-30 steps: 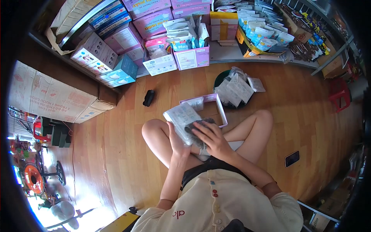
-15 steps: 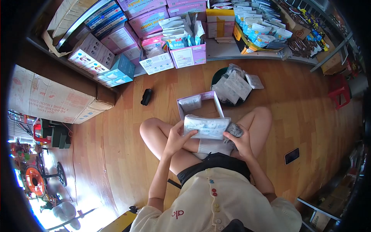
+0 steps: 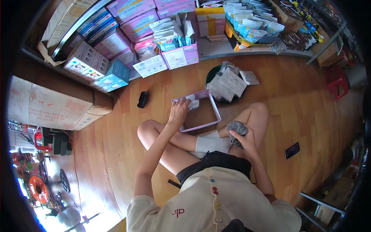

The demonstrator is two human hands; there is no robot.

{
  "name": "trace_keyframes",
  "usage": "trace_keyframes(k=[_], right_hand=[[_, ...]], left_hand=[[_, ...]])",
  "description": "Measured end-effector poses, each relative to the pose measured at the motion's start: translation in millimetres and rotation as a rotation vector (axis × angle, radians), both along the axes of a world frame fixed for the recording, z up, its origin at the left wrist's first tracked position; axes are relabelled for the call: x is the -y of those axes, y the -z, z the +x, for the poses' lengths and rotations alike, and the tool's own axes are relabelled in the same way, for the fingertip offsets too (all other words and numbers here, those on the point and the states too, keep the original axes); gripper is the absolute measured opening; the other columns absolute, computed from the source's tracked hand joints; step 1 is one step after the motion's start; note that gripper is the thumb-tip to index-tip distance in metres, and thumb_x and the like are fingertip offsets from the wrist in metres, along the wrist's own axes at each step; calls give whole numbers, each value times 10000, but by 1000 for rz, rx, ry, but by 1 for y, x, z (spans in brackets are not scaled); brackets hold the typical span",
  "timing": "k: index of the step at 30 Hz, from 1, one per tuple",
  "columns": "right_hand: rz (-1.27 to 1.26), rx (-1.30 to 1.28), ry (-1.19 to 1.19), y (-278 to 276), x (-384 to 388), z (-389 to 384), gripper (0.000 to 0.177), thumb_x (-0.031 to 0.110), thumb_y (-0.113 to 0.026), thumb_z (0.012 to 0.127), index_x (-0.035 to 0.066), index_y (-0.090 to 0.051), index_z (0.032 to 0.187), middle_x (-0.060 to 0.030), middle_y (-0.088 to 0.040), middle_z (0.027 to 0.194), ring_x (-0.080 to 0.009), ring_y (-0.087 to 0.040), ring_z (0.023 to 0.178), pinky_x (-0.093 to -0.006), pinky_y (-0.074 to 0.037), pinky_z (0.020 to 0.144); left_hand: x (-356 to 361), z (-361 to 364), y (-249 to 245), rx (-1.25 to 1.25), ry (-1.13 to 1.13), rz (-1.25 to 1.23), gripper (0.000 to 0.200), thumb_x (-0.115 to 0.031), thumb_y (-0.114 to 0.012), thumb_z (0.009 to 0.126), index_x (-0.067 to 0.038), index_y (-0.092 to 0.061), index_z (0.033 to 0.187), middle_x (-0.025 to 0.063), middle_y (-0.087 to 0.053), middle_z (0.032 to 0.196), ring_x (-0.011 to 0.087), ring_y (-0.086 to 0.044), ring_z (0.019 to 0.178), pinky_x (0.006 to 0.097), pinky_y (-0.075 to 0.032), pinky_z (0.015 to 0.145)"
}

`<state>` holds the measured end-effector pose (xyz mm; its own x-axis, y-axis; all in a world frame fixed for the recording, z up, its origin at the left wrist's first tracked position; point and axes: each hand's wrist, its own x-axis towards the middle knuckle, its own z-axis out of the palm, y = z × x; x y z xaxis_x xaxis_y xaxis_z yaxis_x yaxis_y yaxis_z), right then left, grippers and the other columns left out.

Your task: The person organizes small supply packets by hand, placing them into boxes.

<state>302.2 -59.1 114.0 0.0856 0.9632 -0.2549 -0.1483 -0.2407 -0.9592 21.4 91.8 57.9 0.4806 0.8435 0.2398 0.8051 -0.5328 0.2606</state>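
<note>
My left hand [image 3: 179, 111] reaches into the left end of an open shallow purple-and-white box [image 3: 216, 112] on the floor in front of my crossed legs. Its fingers are closed around a clear-wrapped white packet [image 3: 193, 104], mostly covered by the hand. A crumpled grey fuzzy cloth [image 3: 236, 128] is held in my right hand [image 3: 247, 138], above my right shin and apart from the box.
Beyond the box stands a dark green basin [image 3: 210, 79] heaped with wrapped white packets [image 3: 231, 85]. A black object [image 3: 143, 99] and a phone [image 3: 292, 150] lie on the wood floor. Stocked shelves [image 3: 216, 48] line the back; a large carton [image 3: 50, 102] stands left.
The white packet that both hands held over my lap has gone with my left hand into the box's left end. My right hand has let go of it and keeps the grey cloth.
</note>
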Motion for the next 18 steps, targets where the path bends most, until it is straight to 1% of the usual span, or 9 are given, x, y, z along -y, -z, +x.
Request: trace_keyframes(k=[2,6,8,9,11,12,14,17,18], right_hand=[[-29,1,7,4,6,0,249,74,-731,820,-19,-650,1036,-38,-673,921,-92,-614,827,-227,-492,740],[-79,-17,-26,12,10,-2,232,85,-727,825,-17,-654,1020,-32,-672,910,-92,-613,825,-229,-489,744],[-78,-3,-41,12,9,-1,226,88,-726,826,-16,-655,1013,-29,-670,905,-92,-613,822,-231,-489,743],[-82,-7,-49,9,8,-2,223,90,-727,826,-15,-656,1010,-27,-669,901,-92,-611,811,-232,-489,734],[-84,-11,-54,9,7,-1,220,91,-728,826,-13,-657,1007,-25,-667,897,-93,-609,800,-233,-488,725],[-61,-2,-45,12,5,0,221,92,-728,827,-12,-657,1008,-25,-666,893,-92,-606,785,-232,-488,707],[-38,6,-36,16,4,0,221,94,-728,827,-11,-657,1008,-25,-665,889,-91,-603,770,-232,-488,690],[-13,20,-23,19,-3,6,209,105,-734,827,-4,-655,986,-15,-659,880,-86,-597,753,-231,-483,665],[60,119,-19,25,-8,12,222,117,-737,820,-14,-648,975,-41,-663,868,-104,-606,753,-249,-487,671]], left_hand=[[2,2,6,-70,-15,84,358,-17,-562,789,-88,-554,1140,120,-556,1069,299,-576,1008,420,-454,868],[0,-1,19,-73,-70,66,422,-27,-562,799,-95,-515,1213,125,-501,1163,295,-535,1067,427,-436,900],[-2,-4,30,-145,-47,81,516,-37,-563,804,-93,-458,1306,128,-468,1244,295,-494,1143,461,-397,959],[-2,-5,33,-143,-48,82,516,-37,-563,804,-93,-458,1306,128,-468,1244,295,-494,1143,461,-397,959],[0,-6,40,-171,-70,146,589,-86,-584,808,-94,-412,1371,125,-429,1336,297,-428,1237,512,-331,1029],[0,-5,39,-171,-69,148,589,-86,-584,808,-94,-412,1371,125,-429,1336,297,-428,1237,512,-331,1029],[2,-3,38,-100,-144,185,707,-155,-633,795,-102,-338,1435,121,-395,1392,299,-388,1287,547,-287,1061],[5,-7,37,-163,-118,141,797,-201,-679,774,-106,-292,1464,123,-400,1388,302,-387,1284,567,-273,1067],[4,-7,38,-156,-116,142,797,-201,-679,774,-106,-292,1464,123,-400,1388,302,-387,1284,567,-273,1067]])
